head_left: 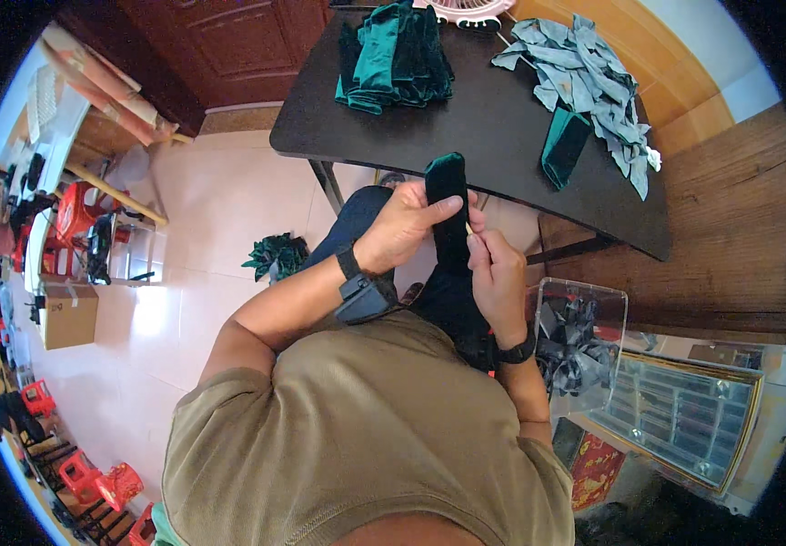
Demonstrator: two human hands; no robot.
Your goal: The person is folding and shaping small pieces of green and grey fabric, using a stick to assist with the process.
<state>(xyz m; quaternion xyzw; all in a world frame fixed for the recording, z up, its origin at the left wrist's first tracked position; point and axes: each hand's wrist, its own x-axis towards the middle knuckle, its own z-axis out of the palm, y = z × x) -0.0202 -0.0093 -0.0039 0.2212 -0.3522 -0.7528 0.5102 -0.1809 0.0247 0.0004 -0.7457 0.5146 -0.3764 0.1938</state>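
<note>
- Left grip (408,223) is closed on a dark green velvet strip (448,182), thumb flat across its front, fingers behind it and showing past its right edge.
- Right grip (499,278), just below and right of the other, is pinched together on what looks to me like a thin pale stick (468,228), mostly hidden by the fingers.
- The strip stands up between the two grips, its rounded end above the left thumb; its lower end blends into the dark trousers (357,223), so I can't tell where it stops.
- I'd judge the step in hand to be working that stick at the strip's right side.
- The next move, I'd say, calls for a firm left thumb and a light right pinch, so the velvet neither slips nor snags.
- Beyond the grips lies the desk (488,118): a green velvet pile (398,64) ahead and left, a single green piece (566,146) ahead and right, a grey-green cloth heap (584,82) past that.
- Right of the right grip, lower down, sits a clear bin (584,286) of dark grey pieces.
</note>
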